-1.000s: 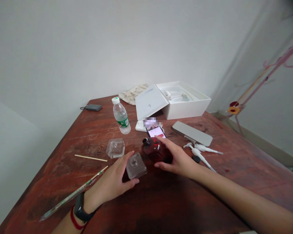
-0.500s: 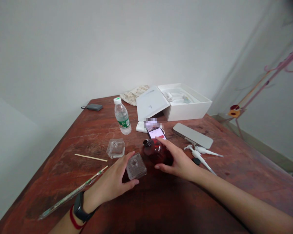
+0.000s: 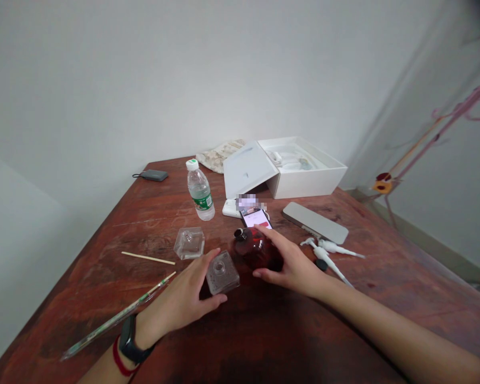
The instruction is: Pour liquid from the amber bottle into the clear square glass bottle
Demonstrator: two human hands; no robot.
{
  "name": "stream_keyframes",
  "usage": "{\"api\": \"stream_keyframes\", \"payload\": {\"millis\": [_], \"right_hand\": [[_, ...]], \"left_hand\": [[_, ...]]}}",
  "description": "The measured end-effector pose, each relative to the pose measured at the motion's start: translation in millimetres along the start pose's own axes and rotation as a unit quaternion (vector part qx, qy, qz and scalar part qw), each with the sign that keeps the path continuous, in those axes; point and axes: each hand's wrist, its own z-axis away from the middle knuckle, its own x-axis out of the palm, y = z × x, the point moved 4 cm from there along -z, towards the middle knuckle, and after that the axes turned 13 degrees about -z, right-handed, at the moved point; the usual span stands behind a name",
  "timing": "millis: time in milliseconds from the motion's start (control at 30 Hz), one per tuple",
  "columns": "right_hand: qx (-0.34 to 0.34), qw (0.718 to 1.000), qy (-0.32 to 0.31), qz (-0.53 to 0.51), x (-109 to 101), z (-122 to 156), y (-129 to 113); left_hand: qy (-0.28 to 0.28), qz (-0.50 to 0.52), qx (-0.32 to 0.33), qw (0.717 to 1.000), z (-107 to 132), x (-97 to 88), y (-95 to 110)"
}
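Observation:
My left hand (image 3: 184, 298), with a dark watch on the wrist, grips a small square clear glass bottle (image 3: 222, 272) standing on the wooden table (image 3: 288, 330). My right hand (image 3: 292, 264) wraps round a dark red round bottle (image 3: 256, 248) with an open black neck, just right of the square bottle. A second clear square glass bottle (image 3: 189, 241) sits apart to the left. Two white pump heads (image 3: 330, 250) and a black cap (image 3: 321, 264) lie right of my right hand.
A water bottle (image 3: 200, 190), a lit phone (image 3: 255, 217), an open white box (image 3: 292, 166), a flat silver case (image 3: 315, 222), a grey power bank (image 3: 154, 175) and a cloth bag (image 3: 219, 153) lie farther back. A wooden stick (image 3: 148, 258) and a wrapped long stick (image 3: 116, 319) lie left.

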Motion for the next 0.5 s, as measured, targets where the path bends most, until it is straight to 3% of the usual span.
{"api": "stream_keyframes", "payload": {"millis": [500], "right_hand": [[0.001, 1.000, -0.007, 0.003, -0.6, -0.5, -0.9]], "left_hand": [[-0.005, -0.002, 0.003, 1.000, -0.4, -2.5, 3.2]]}}
